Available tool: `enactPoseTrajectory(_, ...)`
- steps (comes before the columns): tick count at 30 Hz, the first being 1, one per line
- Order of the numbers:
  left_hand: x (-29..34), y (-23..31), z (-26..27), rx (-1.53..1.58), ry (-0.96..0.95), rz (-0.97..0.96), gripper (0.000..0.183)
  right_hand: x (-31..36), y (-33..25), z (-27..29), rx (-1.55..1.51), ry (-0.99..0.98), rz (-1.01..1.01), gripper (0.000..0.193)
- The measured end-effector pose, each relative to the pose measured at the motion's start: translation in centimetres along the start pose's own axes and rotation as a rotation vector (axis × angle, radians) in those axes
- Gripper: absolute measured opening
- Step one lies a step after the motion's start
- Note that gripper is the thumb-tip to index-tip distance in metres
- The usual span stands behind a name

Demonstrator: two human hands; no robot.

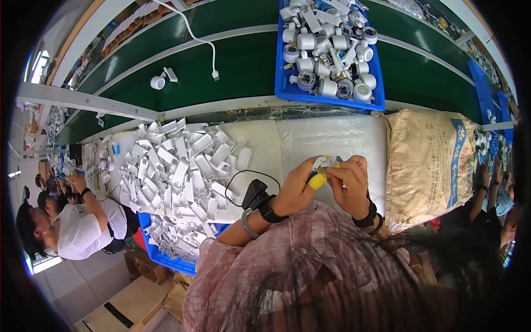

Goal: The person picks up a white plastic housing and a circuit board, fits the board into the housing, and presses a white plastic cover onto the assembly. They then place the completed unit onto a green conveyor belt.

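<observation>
Both hands meet in front of my chest over the worktable's plastic-covered top. My left hand [297,188] is closed on a small assembly with a yellow piece [317,181] below and a white-and-grey end [325,162] above; fingers hide much of it. The fingertips of my right hand [350,182] pinch the same small part from the right side. Its exact kind is too small to make out. Dark bands circle both wrists, and a black box-shaped device [255,193] with a looped cable is by my left wrist.
White plastic housings [182,160] heap at the left, above a blue crate [185,265] of more. Ahead, a blue bin [330,103] of round white units stands on the green conveyor [238,66] beside a white cable [213,58]. A brown sack [423,166] lies right. Co-workers sit at both sides.
</observation>
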State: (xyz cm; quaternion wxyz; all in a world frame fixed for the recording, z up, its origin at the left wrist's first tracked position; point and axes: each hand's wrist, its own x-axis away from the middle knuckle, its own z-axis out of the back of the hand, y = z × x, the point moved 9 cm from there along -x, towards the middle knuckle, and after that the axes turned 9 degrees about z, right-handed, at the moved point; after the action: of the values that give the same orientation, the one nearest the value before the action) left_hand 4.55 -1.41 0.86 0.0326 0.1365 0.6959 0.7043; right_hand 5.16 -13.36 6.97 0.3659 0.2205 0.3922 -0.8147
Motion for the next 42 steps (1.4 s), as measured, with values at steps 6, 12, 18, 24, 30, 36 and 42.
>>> enactPoseTrajectory(6,0.1,-0.3,-0.2,0.039,-0.001,0.022,0.029,0.0,-0.2,0.1,0.001,0.010,-0.013,0.027)
enactPoseTrajectory(12,-0.1,-0.8,0.0,0.060,0.018,0.067,0.025,0.0,-0.6,-0.1,0.036,-0.001,0.029,0.029)
enactPoseTrajectory(18,0.2,-1.3,-0.1,0.224,-0.085,0.143,0.027,0.1,-0.6,-0.3,0.005,0.034,0.047,0.029)
enactPoseTrajectory(24,0.6,-1.2,-0.2,0.417,-0.079,0.134,0.029,1.2,0.1,-0.6,-0.160,0.071,-0.019,0.044)
enactPoseTrajectory(30,0.7,-2.4,-0.2,0.526,-0.102,0.219,0.033,3.8,4.3,-2.6,-0.508,0.011,-0.359,0.054)
enactPoseTrajectory(36,0.8,-3.5,-0.1,0.550,-0.080,0.208,0.033,3.2,4.1,-2.7,-0.462,-0.025,-0.381,0.046)
enactPoseTrajectory(42,0.4,-3.1,-0.5,0.281,-0.076,0.141,0.033,0.5,0.5,-1.1,-0.088,-0.007,-0.059,0.035)
